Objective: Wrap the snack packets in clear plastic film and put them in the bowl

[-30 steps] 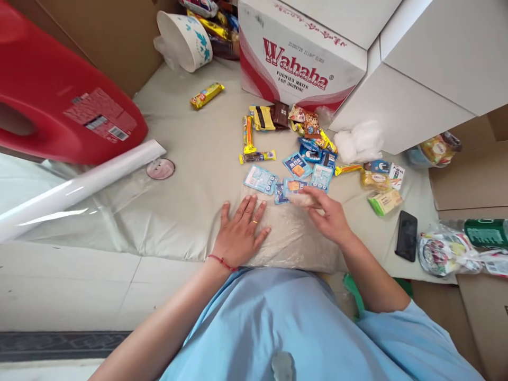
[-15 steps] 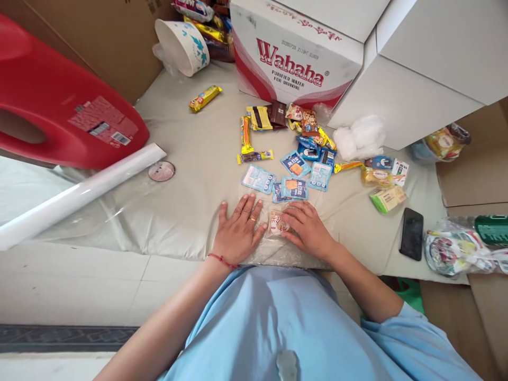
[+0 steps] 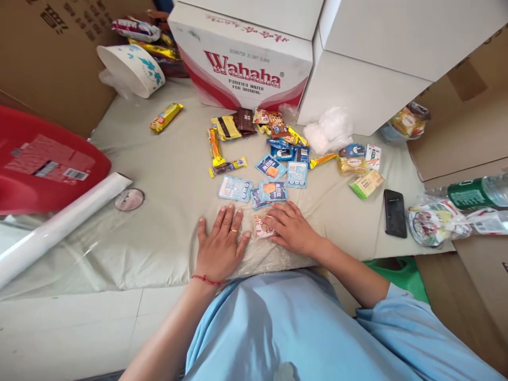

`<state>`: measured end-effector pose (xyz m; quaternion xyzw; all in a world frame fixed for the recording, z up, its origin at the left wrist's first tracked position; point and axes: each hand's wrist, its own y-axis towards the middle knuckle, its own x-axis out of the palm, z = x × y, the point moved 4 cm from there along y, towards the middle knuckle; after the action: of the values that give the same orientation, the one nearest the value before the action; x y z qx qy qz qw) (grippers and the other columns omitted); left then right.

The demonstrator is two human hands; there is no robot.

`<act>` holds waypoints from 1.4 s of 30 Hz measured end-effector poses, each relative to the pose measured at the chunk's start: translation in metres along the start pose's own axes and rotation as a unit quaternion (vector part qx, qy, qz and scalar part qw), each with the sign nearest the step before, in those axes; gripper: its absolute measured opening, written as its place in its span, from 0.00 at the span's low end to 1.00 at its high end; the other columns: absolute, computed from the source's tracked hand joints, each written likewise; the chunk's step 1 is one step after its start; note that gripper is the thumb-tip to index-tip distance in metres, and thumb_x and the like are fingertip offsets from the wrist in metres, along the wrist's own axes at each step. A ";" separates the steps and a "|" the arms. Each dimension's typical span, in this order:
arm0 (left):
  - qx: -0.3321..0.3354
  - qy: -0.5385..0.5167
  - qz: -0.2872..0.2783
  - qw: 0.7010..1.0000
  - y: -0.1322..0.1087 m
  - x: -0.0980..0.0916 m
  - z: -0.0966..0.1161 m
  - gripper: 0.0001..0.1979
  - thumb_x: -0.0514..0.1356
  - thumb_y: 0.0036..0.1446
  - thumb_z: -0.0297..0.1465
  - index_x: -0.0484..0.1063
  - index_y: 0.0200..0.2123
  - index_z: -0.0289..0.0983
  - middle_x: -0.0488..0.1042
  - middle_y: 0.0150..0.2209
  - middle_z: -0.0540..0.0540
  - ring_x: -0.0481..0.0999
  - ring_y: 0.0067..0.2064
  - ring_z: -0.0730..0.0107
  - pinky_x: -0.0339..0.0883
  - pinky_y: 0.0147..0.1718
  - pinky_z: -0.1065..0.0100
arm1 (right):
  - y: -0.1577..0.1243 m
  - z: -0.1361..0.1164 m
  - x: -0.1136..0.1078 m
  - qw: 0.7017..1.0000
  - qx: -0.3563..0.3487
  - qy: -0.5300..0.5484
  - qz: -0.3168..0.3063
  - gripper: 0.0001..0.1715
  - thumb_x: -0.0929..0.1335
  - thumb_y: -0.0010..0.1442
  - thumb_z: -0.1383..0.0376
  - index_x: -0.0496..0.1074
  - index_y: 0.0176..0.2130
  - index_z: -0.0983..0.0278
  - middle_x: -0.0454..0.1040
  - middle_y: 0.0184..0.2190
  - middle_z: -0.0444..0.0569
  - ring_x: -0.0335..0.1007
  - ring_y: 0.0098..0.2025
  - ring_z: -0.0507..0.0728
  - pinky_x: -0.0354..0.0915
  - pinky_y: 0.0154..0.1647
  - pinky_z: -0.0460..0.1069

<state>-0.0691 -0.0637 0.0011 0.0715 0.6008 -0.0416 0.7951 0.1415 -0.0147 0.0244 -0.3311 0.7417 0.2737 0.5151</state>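
On the covered table, my left hand (image 3: 219,241) lies flat with its fingers spread, just left of a small wrapped snack packet (image 3: 262,226) with red print. The fingers of my right hand (image 3: 296,228) are apart and rest over the right side of that packet, hiding part of it. Blue sachets lie just beyond my hands: one pale sachet (image 3: 235,188), one with an orange picture (image 3: 273,191), and more behind them. Farther back are yellow snack bars (image 3: 215,147), a yellow-and-black packet (image 3: 226,128) and a brown packet (image 3: 244,121).
A Wahaha carton (image 3: 242,63) and white boxes (image 3: 357,84) stand at the back. On the left are a red jug (image 3: 47,159), a white roll (image 3: 63,227), a round pink disc (image 3: 129,199) and a tipped paper tub (image 3: 130,69). A phone (image 3: 395,213) and bottle (image 3: 472,191) lie right.
The camera view has shifted, so the table's things appear farther left. Both hands keep nearly the same pose around the small packet, which stays in place on the table.
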 end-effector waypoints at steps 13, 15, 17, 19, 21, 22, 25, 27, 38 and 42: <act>-0.006 0.017 -0.004 1.000 0.000 0.002 0.000 0.31 0.45 0.73 0.44 0.55 0.74 0.41 0.55 0.75 0.38 0.57 0.75 0.48 0.33 0.72 0.34 | 0.003 0.042 -0.049 0.963 0.100 0.208 0.137 0.24 0.58 0.77 0.57 0.73 0.61 0.63 0.80 0.52 0.56 0.76 0.53 0.60 0.71 0.55 0.56; -0.004 0.018 -0.005 1.000 0.000 0.001 0.000 0.31 0.45 0.73 0.44 0.55 0.74 0.41 0.55 0.75 0.38 0.57 0.75 0.48 0.33 0.72 0.34 | 0.015 0.037 -0.049 0.957 0.077 0.265 0.091 0.22 0.59 0.77 0.57 0.75 0.58 0.61 0.81 0.51 0.52 0.77 0.51 0.57 0.71 0.53 0.52; -0.002 0.021 -0.004 1.000 0.000 0.001 0.000 0.31 0.45 0.73 0.44 0.55 0.74 0.41 0.55 0.75 0.38 0.57 0.75 0.48 0.33 0.72 0.34 | 0.028 0.022 -0.038 0.959 0.064 0.274 0.017 0.19 0.60 0.76 0.60 0.76 0.55 0.62 0.82 0.49 0.50 0.78 0.50 0.56 0.70 0.52 0.50; 0.001 0.022 -0.002 1.000 0.000 0.001 0.000 0.31 0.45 0.73 0.44 0.56 0.74 0.40 0.55 0.75 0.38 0.57 0.75 0.48 0.33 0.72 0.34 | 0.040 0.008 -0.024 0.971 0.105 0.213 -0.044 0.18 0.60 0.75 0.65 0.76 0.53 0.63 0.82 0.48 0.51 0.78 0.50 0.56 0.70 0.52 0.50; 0.002 0.021 0.000 1.000 0.000 0.001 0.000 0.31 0.45 0.73 0.44 0.56 0.74 0.40 0.55 0.75 0.37 0.57 0.75 0.48 0.32 0.72 0.34 | 0.047 0.000 -0.015 0.976 0.176 0.101 -0.078 0.18 0.60 0.74 0.66 0.76 0.52 0.64 0.81 0.48 0.54 0.77 0.49 0.59 0.70 0.49 0.51; 0.002 0.019 0.001 1.000 0.000 0.002 0.000 0.31 0.46 0.73 0.44 0.56 0.74 0.40 0.55 0.75 0.37 0.58 0.75 0.48 0.32 0.72 0.34 | 0.050 -0.002 -0.015 0.975 0.201 0.046 -0.085 0.17 0.60 0.74 0.66 0.77 0.51 0.63 0.80 0.48 0.54 0.76 0.51 0.60 0.71 0.47 0.51; 0.000 0.012 0.001 1.000 0.000 0.002 0.000 0.31 0.46 0.73 0.44 0.56 0.74 0.40 0.56 0.75 0.37 0.58 0.74 0.47 0.33 0.72 0.33 | 0.060 0.007 -0.034 0.969 0.237 -0.059 -0.043 0.19 0.59 0.76 0.61 0.77 0.48 0.61 0.78 0.49 0.55 0.73 0.55 0.63 0.70 0.44 0.51; 0.001 0.008 0.000 1.000 0.000 0.002 0.000 0.31 0.46 0.73 0.44 0.56 0.74 0.40 0.56 0.74 0.37 0.58 0.74 0.47 0.34 0.72 0.33 | 0.072 0.028 -0.054 0.957 0.275 -0.088 0.010 0.22 0.57 0.77 0.59 0.77 0.50 0.60 0.77 0.50 0.55 0.73 0.54 0.63 0.70 0.45 0.52; 0.001 0.002 0.004 1.000 0.000 0.002 0.000 0.31 0.46 0.73 0.44 0.58 0.73 0.40 0.55 0.75 0.38 0.58 0.75 0.49 0.34 0.72 0.35 | 0.146 0.104 -0.056 0.920 0.379 -0.078 -0.061 0.21 0.71 0.64 0.55 0.77 0.51 0.66 0.78 0.51 0.61 0.77 0.52 0.66 0.70 0.47 0.52; -0.001 -0.002 0.000 1.000 0.000 0.002 0.000 0.31 0.46 0.73 0.44 0.58 0.73 0.39 0.55 0.75 0.38 0.57 0.75 0.50 0.33 0.73 0.36 | 0.133 0.115 -0.093 0.927 0.366 -0.078 0.002 0.14 0.68 0.67 0.58 0.79 0.43 0.65 0.78 0.44 0.56 0.74 0.49 0.64 0.68 0.48 0.53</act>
<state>-0.0688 -0.0638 -0.0013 0.0704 0.5996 -0.0410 0.7961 0.1289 0.1744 0.0842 -0.0955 0.7485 0.0098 0.6561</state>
